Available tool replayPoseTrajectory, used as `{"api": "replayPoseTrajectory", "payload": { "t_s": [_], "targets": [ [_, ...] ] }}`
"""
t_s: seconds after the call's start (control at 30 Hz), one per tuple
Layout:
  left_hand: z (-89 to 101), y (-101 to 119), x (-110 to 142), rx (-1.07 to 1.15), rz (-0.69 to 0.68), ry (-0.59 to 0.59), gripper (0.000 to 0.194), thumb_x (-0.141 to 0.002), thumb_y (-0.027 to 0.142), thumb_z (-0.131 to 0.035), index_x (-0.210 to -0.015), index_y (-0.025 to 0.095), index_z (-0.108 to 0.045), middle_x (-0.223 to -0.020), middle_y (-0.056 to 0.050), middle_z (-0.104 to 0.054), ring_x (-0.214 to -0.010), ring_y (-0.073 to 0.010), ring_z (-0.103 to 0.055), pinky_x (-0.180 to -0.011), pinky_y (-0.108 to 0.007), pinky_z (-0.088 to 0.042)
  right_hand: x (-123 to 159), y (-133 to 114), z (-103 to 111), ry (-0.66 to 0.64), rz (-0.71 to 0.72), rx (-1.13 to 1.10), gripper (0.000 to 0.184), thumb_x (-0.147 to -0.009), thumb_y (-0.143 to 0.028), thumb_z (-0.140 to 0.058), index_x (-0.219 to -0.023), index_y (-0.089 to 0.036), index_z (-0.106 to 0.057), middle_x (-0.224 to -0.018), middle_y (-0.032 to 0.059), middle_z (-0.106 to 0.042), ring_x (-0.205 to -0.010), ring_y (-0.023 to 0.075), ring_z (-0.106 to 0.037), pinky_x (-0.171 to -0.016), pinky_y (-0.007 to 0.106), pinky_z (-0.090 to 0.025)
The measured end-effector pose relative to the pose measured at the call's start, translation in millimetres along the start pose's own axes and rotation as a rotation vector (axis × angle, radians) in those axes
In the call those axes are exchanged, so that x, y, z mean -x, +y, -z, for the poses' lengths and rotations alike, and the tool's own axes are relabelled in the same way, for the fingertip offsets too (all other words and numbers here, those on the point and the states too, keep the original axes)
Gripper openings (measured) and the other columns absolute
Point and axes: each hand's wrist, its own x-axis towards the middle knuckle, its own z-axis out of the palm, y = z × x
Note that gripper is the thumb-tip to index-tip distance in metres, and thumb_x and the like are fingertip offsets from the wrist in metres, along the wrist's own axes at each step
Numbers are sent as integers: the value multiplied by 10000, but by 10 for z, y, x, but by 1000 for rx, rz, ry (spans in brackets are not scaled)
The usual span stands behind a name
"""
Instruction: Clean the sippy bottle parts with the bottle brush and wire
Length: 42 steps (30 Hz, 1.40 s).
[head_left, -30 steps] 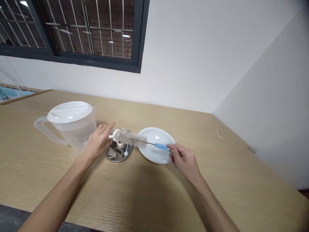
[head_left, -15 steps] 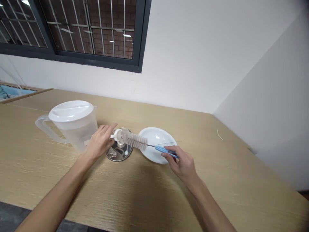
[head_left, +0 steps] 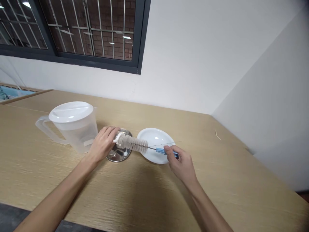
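My left hand point(head_left: 102, 143) is closed around a clear bottle with a white collar point(head_left: 118, 138), mostly hidden behind the fingers; its mouth faces right. In my right hand point(head_left: 182, 163) is the blue handle of a bottle brush point(head_left: 137, 144), pinched between thumb and fingers. The pale bristles are at the bottle's mouth, the inner end of them seeming to sit inside it, with most still outside. Below the bottle lies a round metal tray point(head_left: 118, 158) with small clear and white parts on it. Under the brush's wire stem stands a white oval dish point(head_left: 153, 133).
A translucent lidded jug point(head_left: 72, 112) stands left of my left hand, its handle to the left. A thin wire point(head_left: 166, 143) lies across the dish. A pale curved strip point(head_left: 218, 135) is on the wooden table point(head_left: 120, 199) at right. The wall and window rise behind.
My right hand has shifted its grip on the blue handle, which now reaches back into the palm. The brush tilts slightly differently, and my left hand has turned the bottle a little.
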Motion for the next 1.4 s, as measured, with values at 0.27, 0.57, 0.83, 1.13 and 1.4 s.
{"api": "replayPoseTrajectory", "payload": {
  "t_s": [0.27,0.57,0.83,1.13,1.4],
  "targets": [
    [-12,62,-3,-36,29,40,424,-863,64,-487,-1283,109,-516,-1209,-160,-616,-1094,-309,-519,-962,-440,-449,69,-136,-149,-102,-302,-348,536,-850,-697,-514,-630,-215,-438,-397,-92,-337,-277,97,-383,-287,215,-325],
    [18,-9,-5,48,118,6,448,-840,134,-573,-1284,142,-514,-1177,-134,-632,-1063,-309,-534,-894,-425,-472,-24,11,114,71,400,38,282,-847,-323,-709,-1092,-228,-607,-807,7,-656,-641,121,-610,-565,235,-520],
    [-31,-101,40,48,115,1,474,-842,131,-561,-1311,146,-494,-1181,-131,-635,-1073,-310,-532,-902,-426,-465,-13,68,92,157,661,244,122,-865,-226,-701,-979,-188,-681,-649,-32,-643,-465,65,-489,-498,200,-433],
    [-12,-70,14,17,109,-28,525,-820,94,-536,-1338,161,-478,-1176,-132,-642,-1069,-318,-534,-906,-440,-467,0,45,2,-8,360,251,295,-955,-357,-541,-743,-180,-645,-494,-65,-453,-412,61,-388,-410,200,-320],
    [48,-158,14,111,150,-82,531,-785,105,-540,-1310,178,-506,-1177,-113,-653,-1091,-306,-550,-894,-426,-475,-19,235,101,102,922,476,443,-894,-101,-603,-1306,-263,-572,-964,46,-729,-797,149,-692,-714,263,-551]
  ]
}}
